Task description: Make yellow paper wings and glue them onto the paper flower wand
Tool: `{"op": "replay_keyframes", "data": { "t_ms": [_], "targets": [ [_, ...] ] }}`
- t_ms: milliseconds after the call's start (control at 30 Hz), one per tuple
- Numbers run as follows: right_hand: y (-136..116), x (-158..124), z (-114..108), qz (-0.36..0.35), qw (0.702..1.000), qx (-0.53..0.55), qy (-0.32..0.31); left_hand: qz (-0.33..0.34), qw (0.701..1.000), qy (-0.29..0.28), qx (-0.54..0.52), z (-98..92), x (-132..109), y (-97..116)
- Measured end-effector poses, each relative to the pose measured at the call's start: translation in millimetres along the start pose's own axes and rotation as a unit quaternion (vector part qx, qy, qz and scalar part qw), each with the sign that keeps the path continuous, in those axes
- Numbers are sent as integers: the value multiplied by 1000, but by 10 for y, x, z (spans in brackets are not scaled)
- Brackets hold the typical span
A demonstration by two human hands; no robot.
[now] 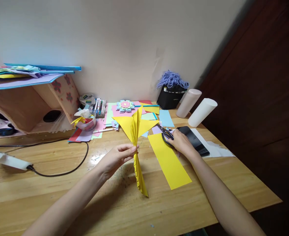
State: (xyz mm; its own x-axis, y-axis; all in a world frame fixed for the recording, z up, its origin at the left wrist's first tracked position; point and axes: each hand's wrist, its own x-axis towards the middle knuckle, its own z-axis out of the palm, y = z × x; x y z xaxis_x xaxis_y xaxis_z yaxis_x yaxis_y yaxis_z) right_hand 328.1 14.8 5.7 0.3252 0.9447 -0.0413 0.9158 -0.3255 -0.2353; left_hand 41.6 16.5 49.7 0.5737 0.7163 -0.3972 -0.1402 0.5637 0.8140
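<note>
My left hand (pixel 121 156) pinches a pleated yellow paper (pixel 139 178) at its middle, holding it upright above the table. Its folds fan out a little above and below my fingers. Yellow paper triangles (pixel 123 126) show on both sides of its upper part; whether they are joined to it I cannot tell. To the right, my right hand (pixel 180 141) is closed on the dark handles of a pair of scissors (pixel 167 132), whose blades point away to the left. A flat yellow paper strip (pixel 170 162) lies just below the scissors.
A black phone (pixel 194 141) and white tissue (pixel 218 149) lie beside my right hand. Behind are layered paper flower (pixel 125 105), coloured sheets, a black pouch (pixel 170 98) with purple yarn, and two white rolls (pixel 202 112). A shelf box (pixel 28 105) and power strip (pixel 10 160) stand left.
</note>
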Motion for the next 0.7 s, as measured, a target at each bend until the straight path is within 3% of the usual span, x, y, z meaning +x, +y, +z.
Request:
{"op": "replay_keyframes", "data": {
  "t_ms": [100, 167, 233, 333, 367, 400, 533, 633, 700],
  "targets": [
    [-78, -109, -158, 23, 994, 101, 35, 21, 1000, 15, -15, 67, 41, 32],
    [-211, -206, -233, 28, 962, 268, 45, 45, 999, 24, -13, 104, 76, 59],
    [-424, -322, -244, 8, 871, 491, -12, 66, 997, 36, -11, 142, 109, 92],
    [-813, -511, -137, -67, 678, 719, -138, 86, 996, 39, -3, 193, 145, 145],
    [-929, -569, -84, -76, 634, 750, -172, 91, 995, 28, 5, 204, 151, 159],
    [-1025, -619, -31, -83, 611, 761, -201, 96, 995, 14, 16, 209, 156, 170],
    [-1201, -725, 123, -133, 602, 744, -256, 90, 993, -31, 65, 168, 172, 185],
    [-1202, -730, 191, -148, 596, 743, -266, 70, 995, -14, 76, 105, 201, 182],
    [-1187, -726, 240, -163, 612, 729, -260, 54, 995, 3, 78, 76, 227, 177]
  ]
}}
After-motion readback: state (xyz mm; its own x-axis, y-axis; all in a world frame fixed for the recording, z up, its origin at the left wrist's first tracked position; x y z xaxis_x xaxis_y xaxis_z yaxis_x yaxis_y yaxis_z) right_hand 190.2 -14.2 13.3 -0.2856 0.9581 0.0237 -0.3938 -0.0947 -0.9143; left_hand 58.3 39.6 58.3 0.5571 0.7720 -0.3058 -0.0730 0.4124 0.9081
